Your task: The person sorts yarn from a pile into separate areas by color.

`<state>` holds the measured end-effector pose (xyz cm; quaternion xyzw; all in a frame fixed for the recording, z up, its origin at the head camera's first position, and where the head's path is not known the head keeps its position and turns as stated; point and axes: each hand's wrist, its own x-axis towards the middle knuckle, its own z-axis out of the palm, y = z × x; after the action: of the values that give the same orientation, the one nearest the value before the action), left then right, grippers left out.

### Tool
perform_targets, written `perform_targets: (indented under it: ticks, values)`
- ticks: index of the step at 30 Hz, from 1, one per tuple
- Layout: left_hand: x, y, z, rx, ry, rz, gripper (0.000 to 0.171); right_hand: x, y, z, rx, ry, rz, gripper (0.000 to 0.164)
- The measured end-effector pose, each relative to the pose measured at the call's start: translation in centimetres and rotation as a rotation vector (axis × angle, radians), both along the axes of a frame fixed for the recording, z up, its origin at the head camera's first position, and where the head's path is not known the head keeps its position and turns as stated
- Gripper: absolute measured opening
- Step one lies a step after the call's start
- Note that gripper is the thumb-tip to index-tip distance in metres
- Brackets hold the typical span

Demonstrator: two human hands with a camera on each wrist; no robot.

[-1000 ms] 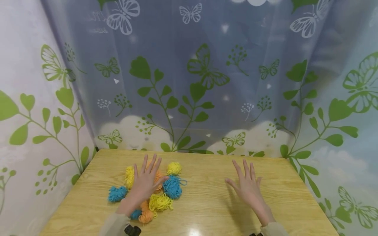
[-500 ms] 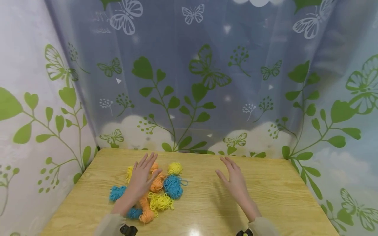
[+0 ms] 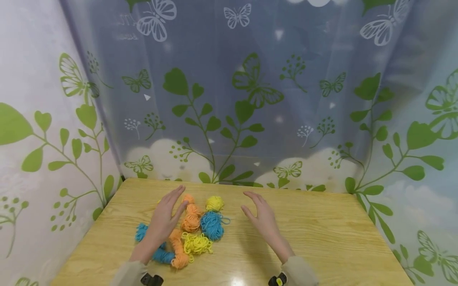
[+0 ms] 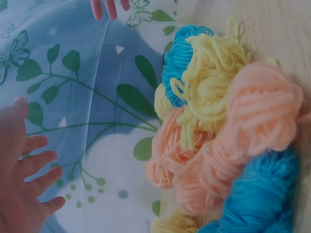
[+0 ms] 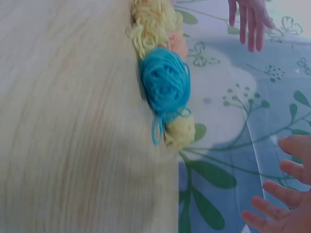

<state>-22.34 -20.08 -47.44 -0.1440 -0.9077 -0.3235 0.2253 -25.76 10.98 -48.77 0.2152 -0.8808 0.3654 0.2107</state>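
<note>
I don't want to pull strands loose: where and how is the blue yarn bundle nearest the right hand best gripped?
Likely the blue bundle by its rounded middle, right hand coming from its right: bare tabletop lies there, while orange yarn crowds its left. Avoid the loose loops at its far end, which could snag.

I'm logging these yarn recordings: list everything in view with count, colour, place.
Table: one, light wood, lower head view
Orange yarn bundles: apparently two, orange, table's left half, mid-cluster
Blue yarn bundles: at least two, blue, cluster's right and left, partly hidden
Yellow yarn bundles: three, yellow, cluster's back right, front right, back left
Printed backdrop: panel count unclear, blue-grey, white, green, behind and both sides
Wrist devices: two, black, one per wrist
Sleeves: two, beige, lower edge
Left hand: one, bare, raised at cluster's left
Right hand: one, bare, raised right of cluster
</note>
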Motion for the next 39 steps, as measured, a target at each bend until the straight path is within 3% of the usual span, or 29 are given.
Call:
perform_targets:
  ticks: [10, 21, 32, 39]
  values:
    - [0.9, -0.8, -0.6, 0.042, -0.034, 0.048, 0.054, 0.1, -3.9, -1.4, 0.024, -0.122, 0.107, 0.046]
    - [1.8, -1.9, -1.7, 0.062, 0.017, 0.070, 0.044, 0.1, -6.8, -3.6, 0.094, -0.258, 0.203, 0.050]
    - [3.1, -2.6, -2.6, 0.078, -0.093, 0.103, 0.042, -0.7, -8.1, -4.6, 0.117, -0.400, 0.216, 0.059]
    - [3.6, -2.9, -3.4, 0.120, -0.106, 0.098, 0.037, -0.8, -8.3, -4.9, 0.135, -0.402, 0.236, 0.048]
